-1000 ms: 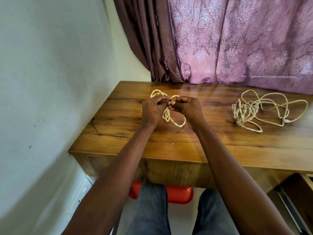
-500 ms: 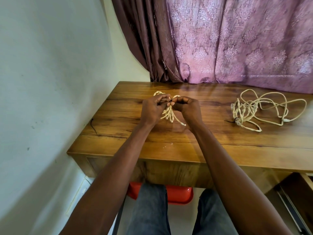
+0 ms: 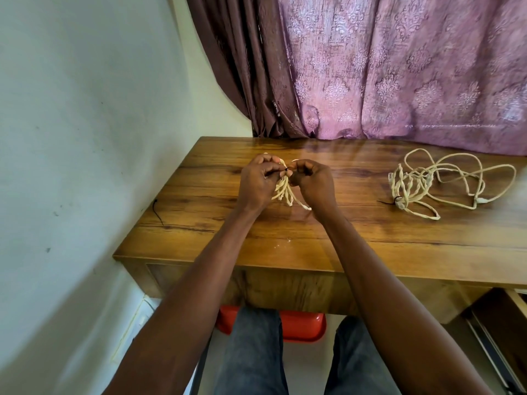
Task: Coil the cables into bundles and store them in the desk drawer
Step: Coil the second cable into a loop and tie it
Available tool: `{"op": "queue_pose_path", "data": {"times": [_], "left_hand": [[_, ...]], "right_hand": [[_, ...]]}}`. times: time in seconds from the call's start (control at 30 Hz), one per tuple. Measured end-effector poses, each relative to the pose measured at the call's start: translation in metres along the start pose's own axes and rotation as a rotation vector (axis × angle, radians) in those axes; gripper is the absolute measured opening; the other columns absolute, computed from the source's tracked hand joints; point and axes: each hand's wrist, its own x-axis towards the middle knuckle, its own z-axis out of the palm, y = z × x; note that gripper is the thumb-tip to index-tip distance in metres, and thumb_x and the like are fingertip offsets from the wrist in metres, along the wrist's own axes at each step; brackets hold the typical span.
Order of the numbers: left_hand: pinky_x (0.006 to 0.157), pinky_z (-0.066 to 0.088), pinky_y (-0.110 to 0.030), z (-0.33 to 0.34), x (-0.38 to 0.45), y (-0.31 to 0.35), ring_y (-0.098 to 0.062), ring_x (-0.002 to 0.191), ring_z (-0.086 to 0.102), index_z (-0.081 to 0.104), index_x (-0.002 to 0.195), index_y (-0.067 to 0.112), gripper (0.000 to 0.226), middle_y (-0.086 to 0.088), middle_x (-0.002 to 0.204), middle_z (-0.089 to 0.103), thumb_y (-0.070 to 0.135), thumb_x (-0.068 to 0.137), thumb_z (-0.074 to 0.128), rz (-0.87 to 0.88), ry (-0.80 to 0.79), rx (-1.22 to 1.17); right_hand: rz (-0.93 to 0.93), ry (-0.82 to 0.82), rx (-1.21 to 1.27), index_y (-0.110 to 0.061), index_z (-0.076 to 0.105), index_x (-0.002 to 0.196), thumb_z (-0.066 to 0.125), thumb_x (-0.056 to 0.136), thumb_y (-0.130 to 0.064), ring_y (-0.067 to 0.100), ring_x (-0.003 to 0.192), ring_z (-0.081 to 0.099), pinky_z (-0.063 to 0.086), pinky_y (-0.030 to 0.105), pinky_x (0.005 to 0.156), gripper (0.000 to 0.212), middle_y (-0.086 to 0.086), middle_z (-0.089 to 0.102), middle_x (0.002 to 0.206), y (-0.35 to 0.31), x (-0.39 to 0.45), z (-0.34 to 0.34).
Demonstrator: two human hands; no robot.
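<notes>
Near the table's (image 3: 199,229) far left corner, the left hand (image 3: 256,183) and right hand (image 3: 312,181) both pinch the cream cable bundle (image 3: 285,192), whose loops have drawn tighter than a second ago; it looks nearly tied. The second cable (image 3: 445,181) lies loose at the right edge.

Two cream cables (image 3: 285,192) (image 3: 445,181) (one loose), one desk (image 3: 370,238).

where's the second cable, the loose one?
Head view: the loose cable lies on the desk, right side, near the curtain, apart from both hands.
</notes>
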Motion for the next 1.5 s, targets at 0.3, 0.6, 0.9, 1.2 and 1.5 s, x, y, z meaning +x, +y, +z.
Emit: {"op": "queue_pose_path", "data": {"times": [0.3,0.6,0.9,1.2,1.5], "left_hand": [[0.072,0.048,-0.006,0.001,0.001,-0.002,-0.011,0.091,0.060,0.075,0.099,0.000,0.016,-0.011,0.104,0.066,0.001,0.083,0.072,0.037,0.009,0.021],[0.073,0.049,-0.008,-0.001,-0.001,-0.004,-0.009,0.093,0.058,0.075,0.103,0.002,0.019,-0.012,0.107,0.066,0.005,0.084,0.073,0.055,0.001,0.002],[0.078,0.054,-0.019,0.000,-0.003,-0.008,-0.015,0.100,0.061,0.076,0.102,0.004,0.024,-0.009,0.111,0.063,0.020,0.084,0.075,0.061,-0.017,-0.050],[0.076,0.051,-0.013,0.001,-0.001,-0.007,-0.010,0.092,0.058,0.076,0.096,0.002,0.020,-0.009,0.108,0.060,0.014,0.080,0.078,0.055,-0.056,-0.018],[0.076,0.055,-0.038,0.010,-0.013,0.002,-0.022,0.089,0.067,0.075,0.103,0.006,0.023,-0.010,0.099,0.074,0.022,0.088,0.067,-0.007,0.049,0.111]], "right_hand": [[0.026,0.037,-0.054,-0.002,0.073,0.083,0.064,0.091,-0.004,0.018,0.063,0.067,0.060,0.039,0.071,0.012,0.012,0.072,0.074,-0.008,0.003,-0.001],[0.077,0.006,-0.093,-0.005,0.070,0.081,0.059,0.095,-0.004,0.017,0.067,0.066,0.060,0.044,0.078,0.017,0.006,0.071,0.074,-0.011,0.004,0.004],[0.094,-0.056,-0.153,-0.003,0.069,0.082,0.058,0.094,-0.003,0.021,0.073,0.069,0.060,0.048,0.082,0.017,0.009,0.071,0.076,-0.011,0.009,0.001],[0.039,0.033,-0.340,-0.006,0.059,0.083,0.047,0.088,0.005,0.014,0.066,0.056,0.040,0.014,0.051,0.017,0.008,0.065,0.078,-0.019,0.002,0.007],[0.132,0.079,-0.194,0.001,0.065,0.085,0.049,0.089,0.001,0.012,0.059,0.054,0.042,0.022,0.049,0.017,0.005,0.062,0.072,-0.015,0.001,0.012]]}}
